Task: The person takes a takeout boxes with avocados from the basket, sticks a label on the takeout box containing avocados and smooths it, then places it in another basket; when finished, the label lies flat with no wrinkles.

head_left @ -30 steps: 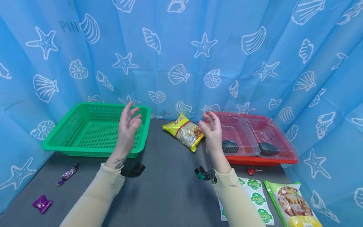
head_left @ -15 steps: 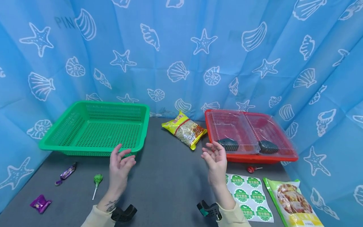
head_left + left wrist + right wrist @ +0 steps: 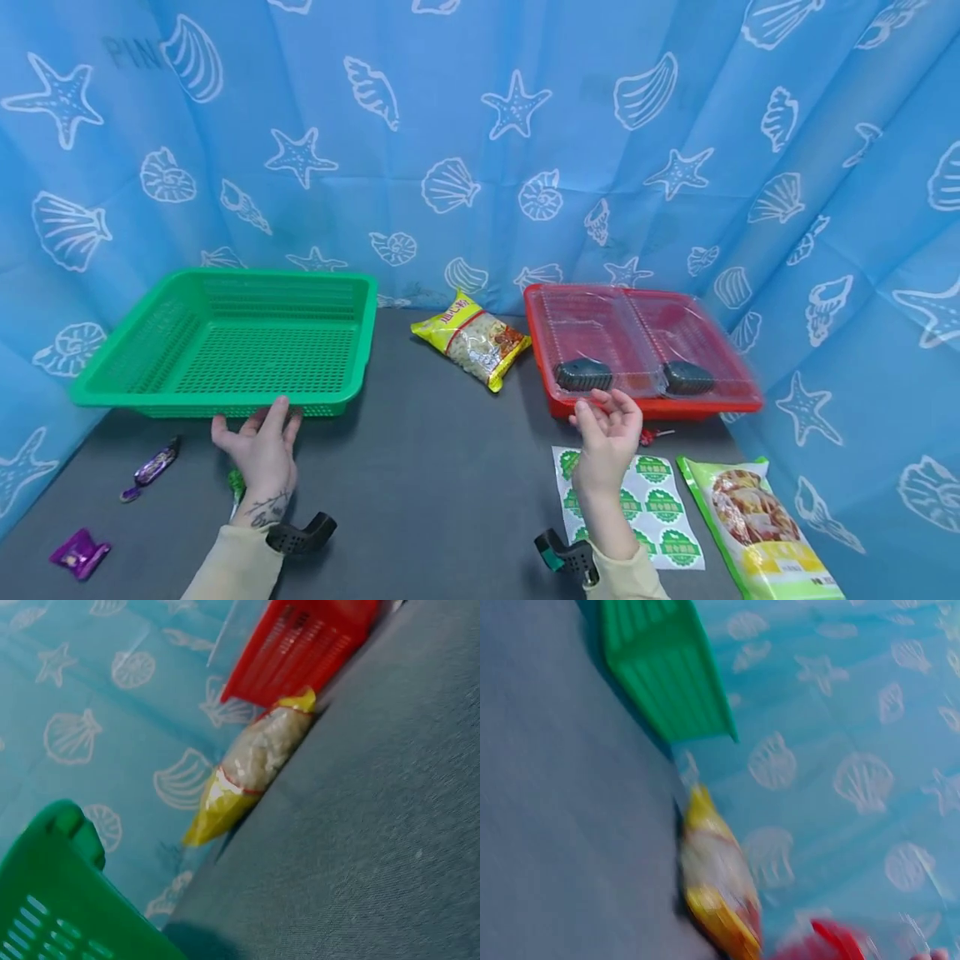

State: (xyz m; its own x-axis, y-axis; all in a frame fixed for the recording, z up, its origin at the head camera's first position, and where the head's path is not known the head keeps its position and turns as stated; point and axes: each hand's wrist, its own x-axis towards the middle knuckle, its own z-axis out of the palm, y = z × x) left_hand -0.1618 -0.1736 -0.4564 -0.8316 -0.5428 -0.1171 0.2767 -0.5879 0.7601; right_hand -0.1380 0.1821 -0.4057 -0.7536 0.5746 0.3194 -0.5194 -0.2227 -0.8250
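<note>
My left hand (image 3: 262, 454), fingers spread, is at the front wall of the green basket (image 3: 225, 402) in the head view. Its fingertips overlap the basket's lower front edge. Partly behind that hand lies a green lollipop (image 3: 236, 482). With fingers loosely bent and nothing between them, my right hand (image 3: 609, 446) hovers over the sheet of green stickers (image 3: 663, 505). Just beyond its fingertips is the red basket (image 3: 660, 408), holding clear plastic containers (image 3: 600, 329) with dark pieces inside. A red lollipop (image 3: 649, 436) shows beside the right hand.
Between the baskets lies a yellow snack bag (image 3: 472, 340). A green and yellow food bag (image 3: 757, 525) is at the right. Left of my left hand are a long purple candy (image 3: 153, 467) and a short purple candy (image 3: 80, 553). A blue shell-patterned curtain (image 3: 480, 125) stands behind.
Both hands have come down from their raised position. My left hand has moved left and turned toward the green basket's front, covering part of the green lollipop. The head view has shifted slightly right.
</note>
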